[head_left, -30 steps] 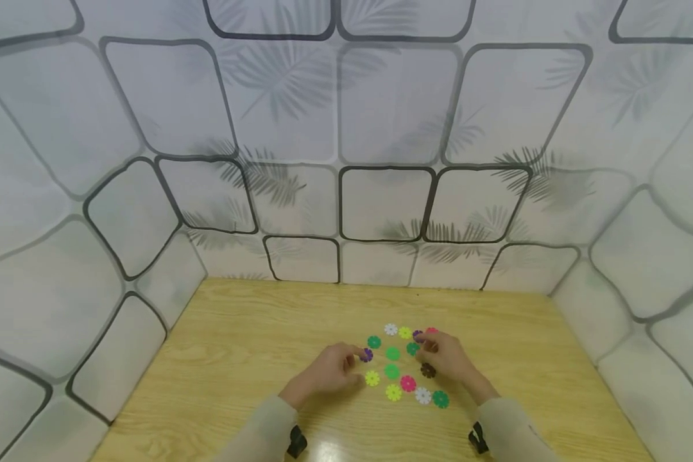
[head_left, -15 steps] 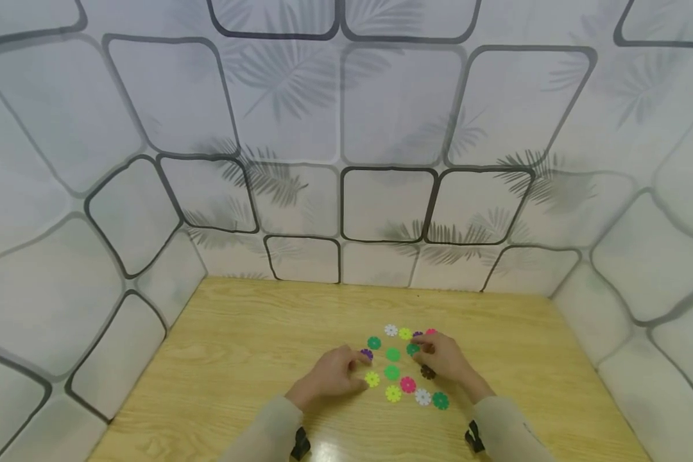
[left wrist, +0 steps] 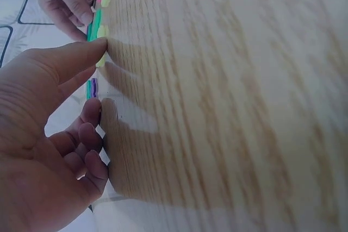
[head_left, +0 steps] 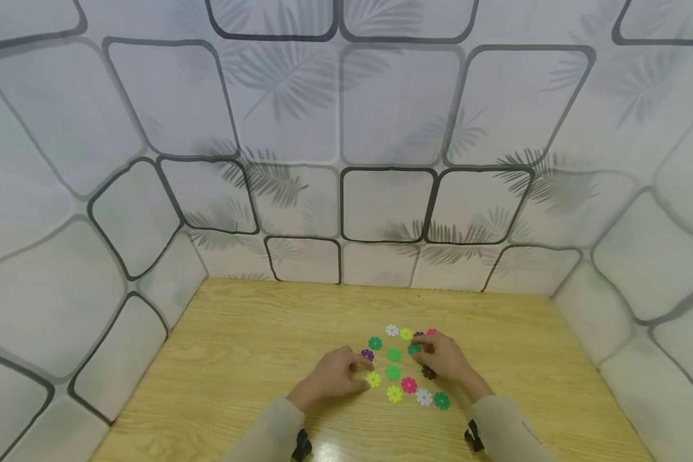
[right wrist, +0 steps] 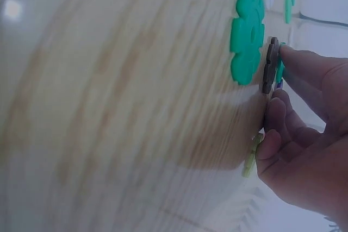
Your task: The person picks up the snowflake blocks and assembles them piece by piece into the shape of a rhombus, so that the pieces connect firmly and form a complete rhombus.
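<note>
Several flower-shaped discs lie flat on the wooden table (head_left: 254, 333). My left hand (head_left: 337, 374) rests at the left of them, thumb by a yellow disc (head_left: 373, 380) and forefinger just below a purple disc (head_left: 367, 354). In the left wrist view the fingers of the left hand (left wrist: 54, 129) are loosely bent, with nothing between them. My right hand (head_left: 447, 359) is at the right, its fingertips over a dark green disc (head_left: 414, 349), beside a brown disc (head_left: 428, 372). The right wrist view shows the right hand (right wrist: 310, 129) behind the brown disc (right wrist: 270, 66); whether it pinches anything is hidden.
Two light green discs (head_left: 393, 355) lie between the hands. Nearer the front are a pink disc (head_left: 409, 385), a white disc (head_left: 424, 398) and a green disc (head_left: 441, 401). A patterned wall covering (head_left: 300, 260) borders the table at the back and sides.
My left hand has shifted slightly to the right, its forefinger moving off the purple disc to below it. The right fingertips have moved slightly left. The discs look unmoved.
</note>
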Demonstrator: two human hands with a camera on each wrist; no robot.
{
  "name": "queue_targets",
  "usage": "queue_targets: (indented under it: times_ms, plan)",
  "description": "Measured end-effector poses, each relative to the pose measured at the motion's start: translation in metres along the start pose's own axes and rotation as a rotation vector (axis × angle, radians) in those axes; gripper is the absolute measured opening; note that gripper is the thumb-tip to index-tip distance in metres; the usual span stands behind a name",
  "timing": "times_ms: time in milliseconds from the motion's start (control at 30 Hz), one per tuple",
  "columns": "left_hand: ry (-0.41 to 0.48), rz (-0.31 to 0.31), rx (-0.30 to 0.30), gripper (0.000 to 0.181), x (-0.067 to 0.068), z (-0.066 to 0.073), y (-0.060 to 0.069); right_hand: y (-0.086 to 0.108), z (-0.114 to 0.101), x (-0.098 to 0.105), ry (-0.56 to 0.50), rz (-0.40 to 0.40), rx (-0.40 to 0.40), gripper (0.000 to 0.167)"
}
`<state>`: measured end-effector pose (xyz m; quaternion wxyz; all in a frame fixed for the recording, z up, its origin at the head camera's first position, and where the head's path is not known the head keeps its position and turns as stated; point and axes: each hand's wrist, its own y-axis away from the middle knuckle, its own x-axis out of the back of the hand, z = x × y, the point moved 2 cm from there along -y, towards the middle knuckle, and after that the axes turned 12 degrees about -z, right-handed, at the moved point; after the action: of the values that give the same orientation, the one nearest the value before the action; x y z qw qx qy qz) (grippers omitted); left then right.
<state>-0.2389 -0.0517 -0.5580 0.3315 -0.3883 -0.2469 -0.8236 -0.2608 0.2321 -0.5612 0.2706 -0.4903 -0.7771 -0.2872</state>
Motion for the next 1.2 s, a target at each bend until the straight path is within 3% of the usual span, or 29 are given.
queue_targets:
  times_ms: [467,833,1200]
  plan:
    - [-0.009,0.020,-0.004,0.036,-0.0010,0.0050,-0.0001,0.0031,-0.0048,0.0010,-0.014,-0.002,-0.015,0.031]
    - [0.011,0.014,0.031,0.032,-0.0047,0.0016,-0.0040,-0.0022,0.0002,0.0000,0.034,0.015,-0.009,0.022]
    - [0.110,0.021,0.007,0.025,-0.0038,0.0001,-0.0033,0.0020,-0.0078,-0.0024,0.033,0.085,0.007,0.024]
